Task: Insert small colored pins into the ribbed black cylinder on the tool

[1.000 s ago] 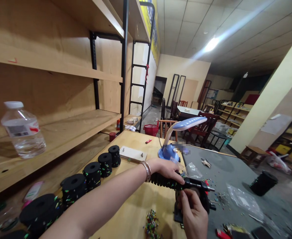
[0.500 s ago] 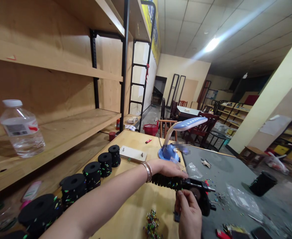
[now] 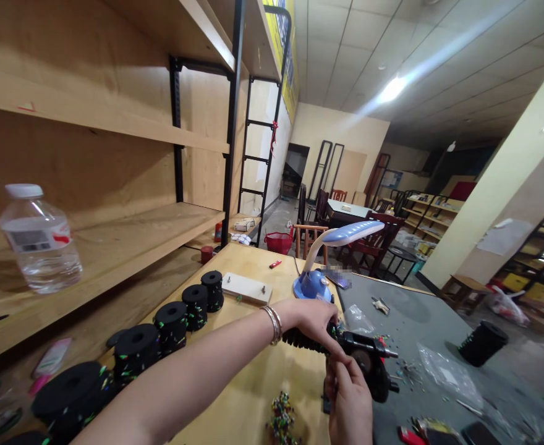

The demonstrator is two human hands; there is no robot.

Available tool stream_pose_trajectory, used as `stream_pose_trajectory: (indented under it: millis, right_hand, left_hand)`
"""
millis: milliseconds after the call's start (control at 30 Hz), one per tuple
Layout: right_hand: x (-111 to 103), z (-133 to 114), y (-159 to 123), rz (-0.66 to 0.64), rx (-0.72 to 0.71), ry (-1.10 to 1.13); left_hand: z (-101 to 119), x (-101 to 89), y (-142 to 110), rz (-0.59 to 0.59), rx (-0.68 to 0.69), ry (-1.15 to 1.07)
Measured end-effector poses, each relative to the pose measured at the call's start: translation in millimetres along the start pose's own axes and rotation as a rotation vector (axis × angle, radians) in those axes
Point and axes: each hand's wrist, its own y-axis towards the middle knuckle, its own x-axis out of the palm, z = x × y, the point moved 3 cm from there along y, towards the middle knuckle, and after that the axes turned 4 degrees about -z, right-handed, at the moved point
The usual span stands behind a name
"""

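In front of me a black winding device (image 3: 369, 371) with a metal shaft and a round wheel stands at the table's edge, bearing a black ribbed roll (image 3: 303, 341). My left hand (image 3: 316, 318), with bracelets at the wrist, lies over the roll's right end. Its index finger stretches down to the fingertips of my right hand; the other fingers are partly hidden. My right hand (image 3: 350, 395) is closed in a pinch just below the roll, beside the device. Whatever sits between its fingertips is too small to name. A pile of small coloured pieces (image 3: 282, 417) lies below on the wood.
Black foam spools (image 3: 170, 320) with coloured bits line the left side. Behind are a white board (image 3: 246, 288) with two pegs and a blue lamp (image 3: 311, 284). The grey table (image 3: 392, 327) holds a plastic bag (image 3: 450, 374) and another spool (image 3: 484, 343). A bottle (image 3: 40, 247) stands on the shelf.
My left hand's index finger has come down from the top of the roll to meet my right fingertips. The right hand stays pinched in nearly the same place.
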Motion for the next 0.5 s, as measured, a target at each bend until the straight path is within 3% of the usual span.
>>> stream_pose_trajectory:
  millis: [500]
  right_hand:
    - [3.5, 1.3, -0.3, 0.004, 0.035, 0.043]
  left_hand:
    - [9.6, -2.9, -4.3, -0.017, -0.021, 0.028]
